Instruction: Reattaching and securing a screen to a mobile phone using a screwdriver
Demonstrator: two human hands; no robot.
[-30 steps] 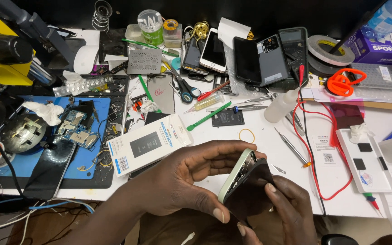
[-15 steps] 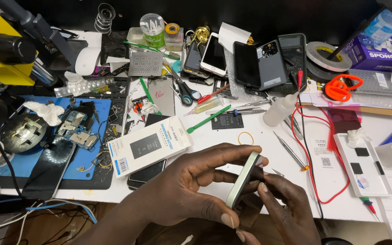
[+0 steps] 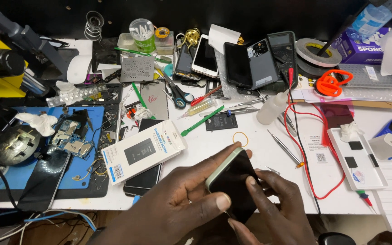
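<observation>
Smartphone (image 3: pixel 233 181), pale green at its edge with a dark glass face turned up, sits tilted between both hands just below the small yellow rubber band (image 3: pixel 240 139) that lies on the white bench. Left hand (image 3: pixel 184 206) is clamped on the phone: its thumb presses the lower left corner while the fingers wrap under the top edge, reaching up almost to the rubber band. Right hand (image 3: pixel 275 208) also grips the phone from the right of it, fingers curled together, with the forefinger tip resting on the dark glass.

Left of the rubber band, a white flat battery box (image 3: pixel 144 151) lies at a slant, partly covering a black phone under it. Above the rubber band lies a small black phone battery (image 3: pixel 221 122), and a green-handled tool (image 3: pixel 203 121) rests just beside it. Right of the rubber band, a thin metal screwdriver (image 3: pixel 285 148) lies on the bench, near a looping red cable (image 3: pixel 316 136). Up and to the right of the rubber band stands a small clear plastic bottle (image 3: pixel 271 108). Far left of it, circuit boards (image 3: pixel 71 138) rest on a blue work mat (image 3: pixel 10 174).
</observation>
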